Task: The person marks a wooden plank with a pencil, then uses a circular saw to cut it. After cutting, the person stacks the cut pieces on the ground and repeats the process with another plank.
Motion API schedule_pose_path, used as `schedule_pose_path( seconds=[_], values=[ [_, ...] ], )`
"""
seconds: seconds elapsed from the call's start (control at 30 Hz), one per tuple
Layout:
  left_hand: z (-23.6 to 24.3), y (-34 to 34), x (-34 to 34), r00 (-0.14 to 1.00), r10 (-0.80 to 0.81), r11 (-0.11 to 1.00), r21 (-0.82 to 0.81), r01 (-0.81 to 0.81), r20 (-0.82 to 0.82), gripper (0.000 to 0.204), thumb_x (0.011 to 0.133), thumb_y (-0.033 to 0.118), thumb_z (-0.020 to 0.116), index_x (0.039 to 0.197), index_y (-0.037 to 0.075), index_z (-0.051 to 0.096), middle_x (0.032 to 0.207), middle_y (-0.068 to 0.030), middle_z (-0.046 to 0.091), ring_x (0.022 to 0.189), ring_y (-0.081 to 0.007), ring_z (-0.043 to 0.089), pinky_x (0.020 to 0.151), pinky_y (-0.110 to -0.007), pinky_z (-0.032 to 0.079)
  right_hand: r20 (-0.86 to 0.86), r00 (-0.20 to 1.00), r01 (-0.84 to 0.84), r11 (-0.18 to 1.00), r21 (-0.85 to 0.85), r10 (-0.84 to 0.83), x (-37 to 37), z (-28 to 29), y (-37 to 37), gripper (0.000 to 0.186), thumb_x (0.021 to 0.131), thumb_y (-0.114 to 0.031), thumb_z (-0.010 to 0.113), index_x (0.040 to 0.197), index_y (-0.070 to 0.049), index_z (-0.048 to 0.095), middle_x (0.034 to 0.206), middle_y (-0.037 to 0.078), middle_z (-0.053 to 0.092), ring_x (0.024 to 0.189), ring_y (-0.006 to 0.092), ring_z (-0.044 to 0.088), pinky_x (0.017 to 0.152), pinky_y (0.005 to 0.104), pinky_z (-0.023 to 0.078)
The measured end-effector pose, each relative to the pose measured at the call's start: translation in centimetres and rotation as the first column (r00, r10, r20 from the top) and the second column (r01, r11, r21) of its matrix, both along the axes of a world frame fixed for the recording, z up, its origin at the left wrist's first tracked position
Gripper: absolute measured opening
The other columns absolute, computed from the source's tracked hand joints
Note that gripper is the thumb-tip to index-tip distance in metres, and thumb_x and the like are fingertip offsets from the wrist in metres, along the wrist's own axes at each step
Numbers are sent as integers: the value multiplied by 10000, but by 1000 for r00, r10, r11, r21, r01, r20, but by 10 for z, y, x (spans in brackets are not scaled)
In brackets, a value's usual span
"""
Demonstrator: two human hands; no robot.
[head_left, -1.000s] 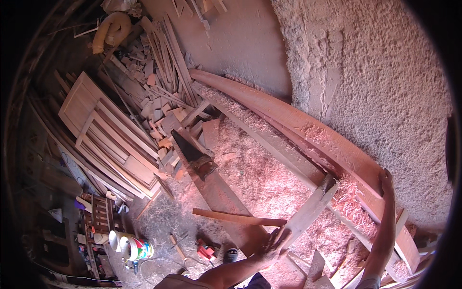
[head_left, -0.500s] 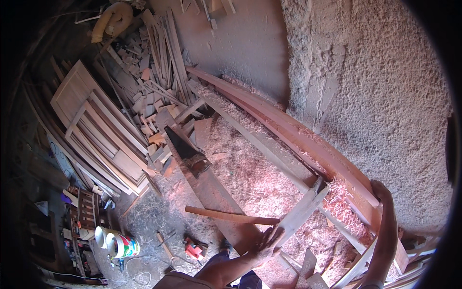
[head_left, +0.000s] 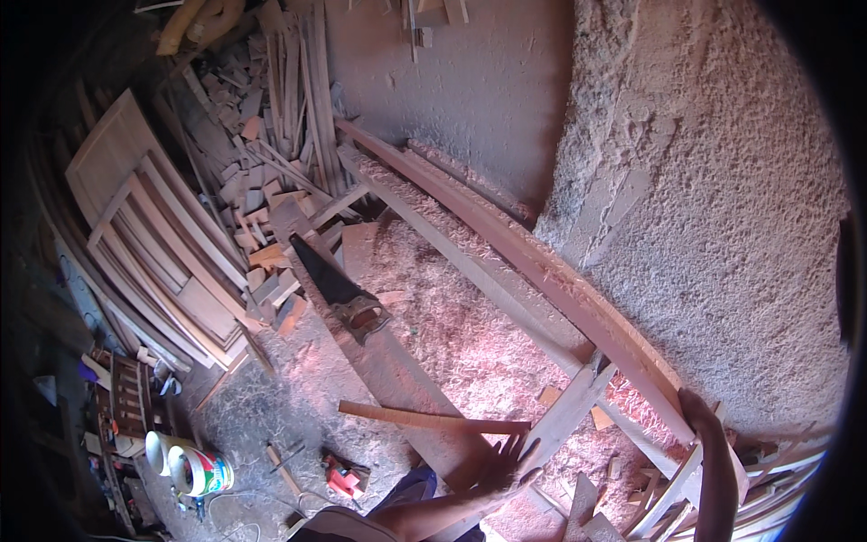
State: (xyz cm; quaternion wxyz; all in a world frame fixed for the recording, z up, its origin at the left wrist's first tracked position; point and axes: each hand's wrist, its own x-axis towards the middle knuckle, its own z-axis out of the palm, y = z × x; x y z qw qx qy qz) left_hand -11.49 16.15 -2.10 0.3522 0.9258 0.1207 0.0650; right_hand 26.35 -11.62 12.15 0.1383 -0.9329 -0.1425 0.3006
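A long reddish wooden plank (head_left: 587, 312) runs from the far wall toward me, raised along the rough wall. My right hand (head_left: 697, 411) grips its near end, with the fingers partly hidden behind the wood. My left hand (head_left: 508, 465) lies with fingers spread on a crosswise board (head_left: 571, 406), beside the end of a thin wood strip (head_left: 433, 418). That strip rests across a wide board (head_left: 406, 370) on which a handsaw (head_left: 339, 285) lies.
Pink shavings (head_left: 461, 334) cover the floor under the wooden frame. Offcuts (head_left: 262, 181) are heaped at the far left, near a leaning panelled door (head_left: 117, 163). White buckets (head_left: 200, 471) and a red power tool (head_left: 343, 477) stand at the lower left.
The long plank has turned and shifted, so a broad reddish side now faces me, and shavings at its near end have dropped or been covered. My left hand stays at the crosswise board.
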Motion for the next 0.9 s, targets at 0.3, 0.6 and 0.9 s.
schedule_pose_path(
  seconds=[0.3, 0.6, 0.9],
  values=[
    [58, 323, 211, 763, 625, 122, -945, -302, -163, 979, 923, 796, 473, 1474, -12, 438, 1231, -139, 574, 921, -190, 564, 837, -384, 523, -157, 966, 204, 978, -28, -206, -89, 3, 17, 567, 1039, -396, 274, 1130, 29, 638, 1133, 265, 674, 1081, 348, 639, 973, 482, 449],
    [21, 453, 275, 696, 705, 3, -981, -192, -134, 646, 857, 162, 773, 1413, 21, 475, 1308, -171, 579, 1161, -329, 613, 919, -543, 563, 51, 985, 162, 987, 1, -162, -170, -9, 36, 465, 1063, -353, 334, 1171, 13, 601, 1183, 300, 623, 1153, 444, 587, 1000, 522, 422],
    [77, 308, 197, 880, 451, -71, -989, -131, -149, 412, 939, 62, 612, 1300, -77, 470, 1268, -225, 582, 1210, -329, 607, 1090, -500, 529, 197, 836, 512, 857, 58, -513, -256, 25, -64, 440, 1026, -384, 435, 1159, -4, 611, 1113, 223, 642, 1040, 340, 624, 891, 455, 487]
  ],
)
